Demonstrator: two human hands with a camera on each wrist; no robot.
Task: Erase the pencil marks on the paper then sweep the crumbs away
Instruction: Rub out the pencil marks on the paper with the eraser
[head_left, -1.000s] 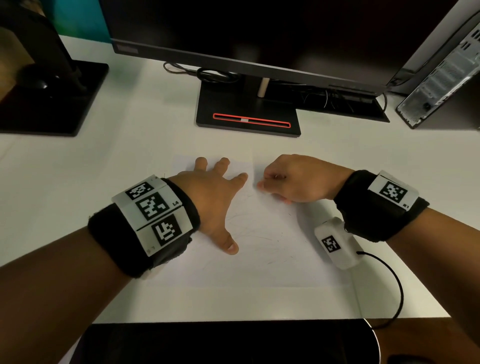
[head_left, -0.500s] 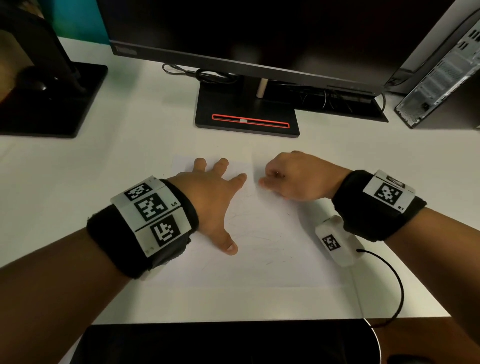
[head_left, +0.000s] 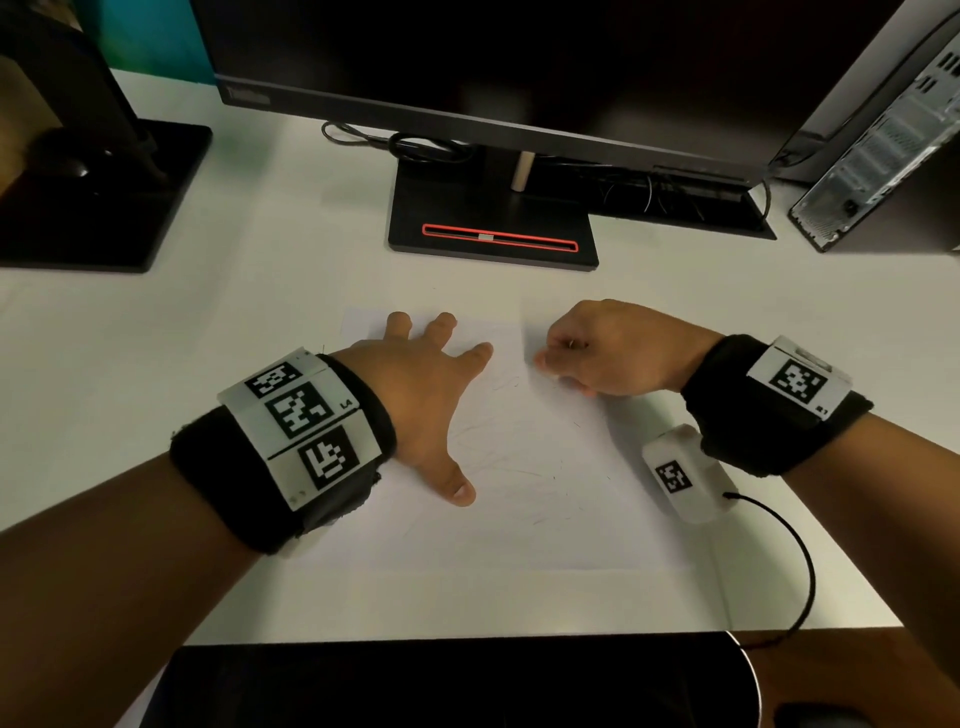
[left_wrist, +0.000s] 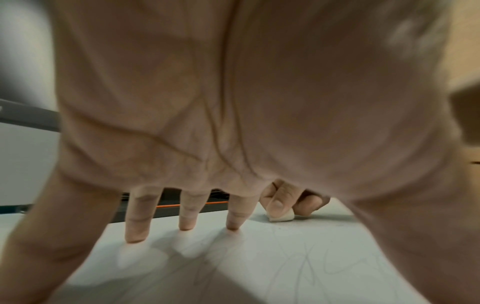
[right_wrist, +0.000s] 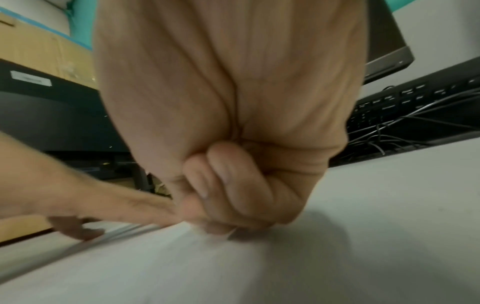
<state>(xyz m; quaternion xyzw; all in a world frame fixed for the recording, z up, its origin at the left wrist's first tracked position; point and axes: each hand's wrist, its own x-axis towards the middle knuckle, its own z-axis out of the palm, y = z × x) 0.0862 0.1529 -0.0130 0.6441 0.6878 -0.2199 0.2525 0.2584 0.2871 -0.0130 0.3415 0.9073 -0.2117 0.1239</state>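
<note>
A white sheet of paper (head_left: 519, 499) with faint pencil scribbles (left_wrist: 311, 265) lies on the white desk (head_left: 260, 322). My left hand (head_left: 426, 384) presses flat on the paper's left part, fingers spread and straight. My right hand (head_left: 597, 353) is curled at the paper's far right edge and pinches a small white eraser (left_wrist: 281, 217) against the sheet, just right of my left index finger. In the head view the eraser is hidden under the right hand. A few dark specks lie on the paper's right side (head_left: 576, 426).
A monitor on a black stand (head_left: 493, 228) is just beyond the paper. A second black stand (head_left: 93, 208) sits at far left, a computer case (head_left: 883, 156) at far right, a keyboard and cables (right_wrist: 405, 107) behind. The desk's front edge (head_left: 467, 636) is near me.
The right hand with the eraser has shifted slightly, staying at the paper's far right edge. The left hand has kept its place.
</note>
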